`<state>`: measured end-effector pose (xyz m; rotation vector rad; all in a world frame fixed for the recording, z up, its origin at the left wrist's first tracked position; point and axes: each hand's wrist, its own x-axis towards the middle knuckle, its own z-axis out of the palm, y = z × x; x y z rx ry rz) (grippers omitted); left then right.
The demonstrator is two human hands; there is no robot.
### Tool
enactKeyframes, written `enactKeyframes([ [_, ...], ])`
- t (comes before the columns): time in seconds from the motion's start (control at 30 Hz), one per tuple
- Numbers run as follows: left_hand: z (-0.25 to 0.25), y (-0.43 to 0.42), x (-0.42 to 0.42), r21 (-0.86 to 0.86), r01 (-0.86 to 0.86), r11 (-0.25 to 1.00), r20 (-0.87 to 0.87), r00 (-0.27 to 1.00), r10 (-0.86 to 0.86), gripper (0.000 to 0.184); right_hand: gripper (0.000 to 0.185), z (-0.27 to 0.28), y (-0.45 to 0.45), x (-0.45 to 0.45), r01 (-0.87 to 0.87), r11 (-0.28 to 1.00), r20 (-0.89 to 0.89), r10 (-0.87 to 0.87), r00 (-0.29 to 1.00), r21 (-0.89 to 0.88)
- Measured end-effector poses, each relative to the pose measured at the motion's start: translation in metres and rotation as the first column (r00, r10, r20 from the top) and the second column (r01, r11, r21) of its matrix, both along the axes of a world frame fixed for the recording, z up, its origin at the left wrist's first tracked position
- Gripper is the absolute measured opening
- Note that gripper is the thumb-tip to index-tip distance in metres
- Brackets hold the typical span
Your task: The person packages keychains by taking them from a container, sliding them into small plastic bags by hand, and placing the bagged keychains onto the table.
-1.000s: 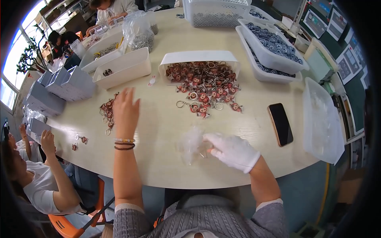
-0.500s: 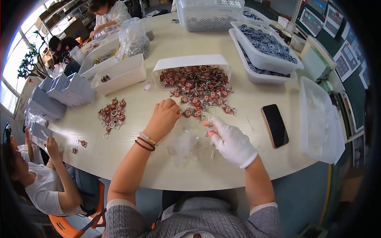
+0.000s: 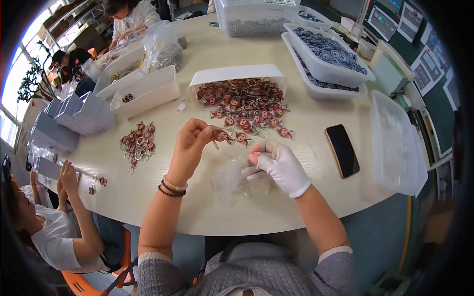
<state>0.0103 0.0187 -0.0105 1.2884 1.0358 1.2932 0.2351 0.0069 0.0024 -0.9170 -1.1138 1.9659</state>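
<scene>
My bare left hand [image 3: 190, 145], beaded bracelets at its wrist, pinches a red figure keychain [image 3: 221, 135] with its metal ring hanging down. My right hand [image 3: 284, 167] wears a white glove that leaves some fingertips bare. Its thumb and finger are pressed together; whatever lies between them is too small or clear to make out. Below the hands is a heap of clear plastic bags [image 3: 224, 180]. Just beyond, a white bin [image 3: 237, 75] tipped on its side spills many similar keychains [image 3: 247, 111] onto the table.
A smaller keychain pile [image 3: 138, 143] lies at left, a phone [image 3: 341, 150] at right. Clear trays [image 3: 395, 143] stand at the right edge, tubs of blue-grey pieces [image 3: 328, 56] behind. An off-white bin [image 3: 148, 93] and grey boxes [image 3: 86, 113] are at left. Other people sit round the table.
My left hand has drawn back from the spilled pile toward me, with a keychain now showing in its fingers. The right hand has shifted slightly left and its fingers have turned.
</scene>
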Motion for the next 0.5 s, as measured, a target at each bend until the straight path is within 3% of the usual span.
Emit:
enactKeyframes([
  [0.03, 0.003, -0.006, 0.006, 0.038, 0.002, 0.999, 0.125, 0.992, -0.006, 0.009, 0.012, -0.002, 0.001, -0.002, 0.012, 1.000, 0.001, -0.012, 1.000, 0.000],
  [0.07, 0.005, -0.011, 0.011, 0.038, 0.011, 0.999, 0.128, 0.992, -0.016, 0.009, 0.011, -0.005, 0.001, -0.004, -0.001, 0.999, -0.078, -0.002, 0.997, -0.037],
  [0.13, 0.009, -0.023, 0.019, 0.154, 0.036, 0.987, 0.066, 0.997, -0.046, 0.006, 0.010, -0.006, 0.001, -0.008, -0.013, 0.997, -0.152, 0.002, 0.988, -0.075],
  [0.23, 0.011, -0.033, 0.024, 0.184, 0.102, 0.978, 0.008, 0.994, -0.105, 0.011, 0.010, -0.009, -0.001, -0.010, 0.033, 0.998, -0.283, -0.046, 0.958, -0.049],
  [0.27, 0.012, -0.035, 0.024, 0.209, 0.130, 0.969, -0.033, 0.991, -0.126, 0.011, 0.009, -0.011, 0.000, -0.009, 0.070, 0.997, -0.184, -0.060, 0.981, 0.046],
  [0.3, 0.013, -0.035, 0.026, 0.150, 0.164, 0.975, 0.063, 0.983, -0.175, 0.012, 0.009, -0.011, 0.001, -0.009, 0.093, 0.985, -0.084, -0.081, 0.993, 0.145],
  [0.33, 0.013, -0.035, 0.025, 0.151, 0.159, 0.976, 0.068, 0.983, -0.171, 0.012, 0.009, -0.009, 0.000, -0.008, 0.087, 0.986, -0.079, -0.076, 0.994, 0.145],
  [0.4, 0.012, -0.032, 0.023, -0.049, 0.159, 0.986, 0.080, 0.985, -0.155, 0.014, 0.008, 0.000, -0.004, -0.008, -0.047, 0.864, 0.330, -0.141, 0.933, 0.502],
  [0.43, 0.012, -0.031, 0.023, -0.050, 0.153, 0.987, 0.085, 0.985, -0.149, 0.014, 0.008, 0.006, -0.005, -0.008, -0.055, 0.864, 0.334, -0.135, 0.933, 0.500],
  [0.5, 0.013, -0.032, 0.021, -0.200, 0.305, 0.931, 0.049, 0.952, -0.302, 0.017, 0.008, 0.014, -0.008, -0.009, -0.325, 0.587, 0.541, -0.235, 0.808, 0.741],
])
